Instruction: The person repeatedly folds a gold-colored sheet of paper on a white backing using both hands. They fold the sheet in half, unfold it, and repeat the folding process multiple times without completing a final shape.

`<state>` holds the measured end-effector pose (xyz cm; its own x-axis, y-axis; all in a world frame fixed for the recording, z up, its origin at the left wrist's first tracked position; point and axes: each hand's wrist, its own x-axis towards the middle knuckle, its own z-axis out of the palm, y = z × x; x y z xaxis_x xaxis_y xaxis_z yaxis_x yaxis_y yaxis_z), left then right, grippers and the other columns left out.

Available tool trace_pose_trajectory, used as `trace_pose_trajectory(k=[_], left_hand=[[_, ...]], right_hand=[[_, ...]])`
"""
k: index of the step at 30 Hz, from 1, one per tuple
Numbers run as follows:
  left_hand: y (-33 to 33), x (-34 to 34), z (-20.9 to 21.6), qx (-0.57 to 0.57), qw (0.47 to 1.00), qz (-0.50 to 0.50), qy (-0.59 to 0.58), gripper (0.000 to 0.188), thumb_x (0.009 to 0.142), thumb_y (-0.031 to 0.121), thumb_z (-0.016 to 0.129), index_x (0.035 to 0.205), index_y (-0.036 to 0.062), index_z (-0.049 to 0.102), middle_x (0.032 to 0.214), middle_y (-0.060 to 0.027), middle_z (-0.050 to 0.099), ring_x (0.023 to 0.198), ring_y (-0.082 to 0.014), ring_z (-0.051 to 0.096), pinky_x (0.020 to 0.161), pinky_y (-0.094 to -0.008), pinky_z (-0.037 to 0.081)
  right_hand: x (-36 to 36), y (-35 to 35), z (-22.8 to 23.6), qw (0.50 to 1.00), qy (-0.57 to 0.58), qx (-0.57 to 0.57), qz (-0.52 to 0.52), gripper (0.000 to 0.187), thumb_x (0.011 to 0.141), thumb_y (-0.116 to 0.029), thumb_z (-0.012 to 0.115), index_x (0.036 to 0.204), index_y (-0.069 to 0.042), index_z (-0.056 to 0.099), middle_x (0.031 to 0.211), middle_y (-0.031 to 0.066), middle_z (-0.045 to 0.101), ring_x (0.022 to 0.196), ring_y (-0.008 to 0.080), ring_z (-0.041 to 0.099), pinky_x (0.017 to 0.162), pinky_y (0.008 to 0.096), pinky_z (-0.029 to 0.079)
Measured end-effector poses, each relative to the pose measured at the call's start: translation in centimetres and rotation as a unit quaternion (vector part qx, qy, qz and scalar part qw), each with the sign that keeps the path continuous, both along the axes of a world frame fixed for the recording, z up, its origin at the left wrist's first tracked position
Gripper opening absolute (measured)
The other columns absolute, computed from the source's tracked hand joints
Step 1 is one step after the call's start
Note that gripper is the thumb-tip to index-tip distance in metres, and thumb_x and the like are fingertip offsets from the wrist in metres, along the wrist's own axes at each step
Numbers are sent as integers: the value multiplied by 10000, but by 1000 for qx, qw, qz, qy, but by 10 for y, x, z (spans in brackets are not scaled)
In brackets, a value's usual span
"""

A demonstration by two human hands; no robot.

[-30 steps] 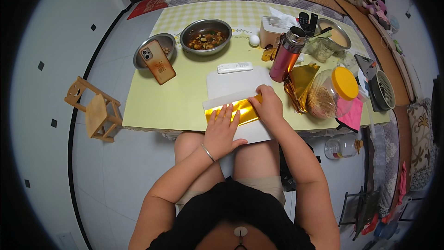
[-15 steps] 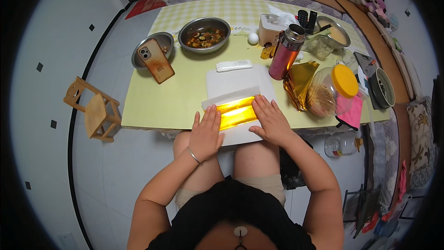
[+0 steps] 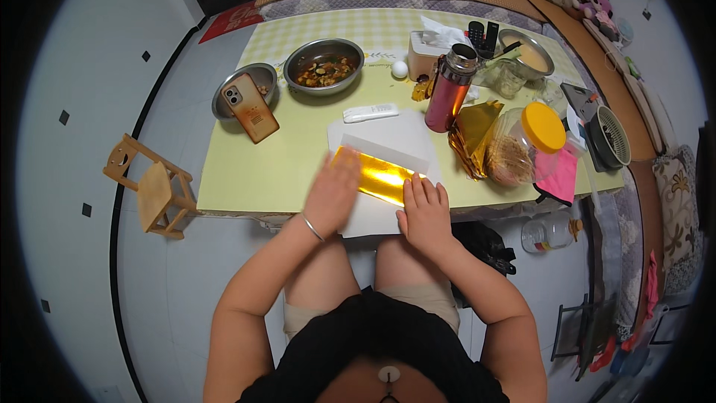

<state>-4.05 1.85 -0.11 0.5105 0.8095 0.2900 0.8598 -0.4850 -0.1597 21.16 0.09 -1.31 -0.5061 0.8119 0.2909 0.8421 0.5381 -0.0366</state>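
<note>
A folded strip of shiny gold foil paper (image 3: 382, 177) lies slantwise on a white board (image 3: 367, 216) at the table's near edge, its right end nearer to me. A pale strip (image 3: 389, 151) runs along its far side. Stretched over the foil's left end is my left hand (image 3: 332, 190), blurred by motion, with its fingers flat and open. My right hand (image 3: 427, 216) rests its spread fingertips on the right end of the foil. On the far part of the board sits a slim white packet (image 3: 371, 113).
Right of the board stand a pink thermos (image 3: 450, 89), a stack of gold foil sheets (image 3: 473, 134) and a yellow-lidded plastic jar (image 3: 514, 151). Leftward are a metal bowl of food (image 3: 324, 67) and a phone (image 3: 251, 108) leaning on another bowl. A white egg (image 3: 400, 69) lies farther back.
The foil has turned on the board, so its right end now lies nearer to me. My left hand has slid up over its left end; my right hand has shifted slightly left and nearer.
</note>
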Motion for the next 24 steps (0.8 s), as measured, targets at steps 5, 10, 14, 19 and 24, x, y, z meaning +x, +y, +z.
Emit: trace_pose_trajectory(k=[5,10,14,19,24], left_hand=[[-30,15,-1,-112,981,12,-161,745,944,480,619,1414,-89,520,1503,-297,479,1465,-415,388,1230,-555,228],[-22,26,1,-46,976,18,-212,487,841,280,749,1196,-35,638,1272,-250,607,1197,-418,568,1052,-483,443],[-11,63,1,-69,927,-34,-367,170,774,118,768,898,33,689,963,-146,641,917,-349,606,824,-438,496],[0,77,-7,-75,883,89,-455,150,783,121,775,731,31,667,878,-144,610,880,-339,601,805,-440,487],[7,79,-9,-66,885,128,-444,178,770,103,754,661,28,634,852,-164,591,865,-350,588,806,-448,479]], right_hand=[[11,5,1,999,26,28,22,655,863,-309,684,1399,38,539,1440,229,545,1322,330,507,1155,558,316],[4,17,19,998,13,38,39,447,815,-234,688,1184,9,628,1291,213,647,1155,324,604,1133,555,349],[17,37,25,996,72,-15,57,254,827,-186,688,1040,-49,673,1086,121,698,1015,303,627,1047,509,411],[21,72,29,968,209,-140,21,176,837,-241,764,912,-92,707,911,62,680,938,296,617,862,444,453],[6,67,21,975,214,-55,21,268,858,-198,743,1069,-44,680,1092,116,671,1057,331,606,903,461,456]])
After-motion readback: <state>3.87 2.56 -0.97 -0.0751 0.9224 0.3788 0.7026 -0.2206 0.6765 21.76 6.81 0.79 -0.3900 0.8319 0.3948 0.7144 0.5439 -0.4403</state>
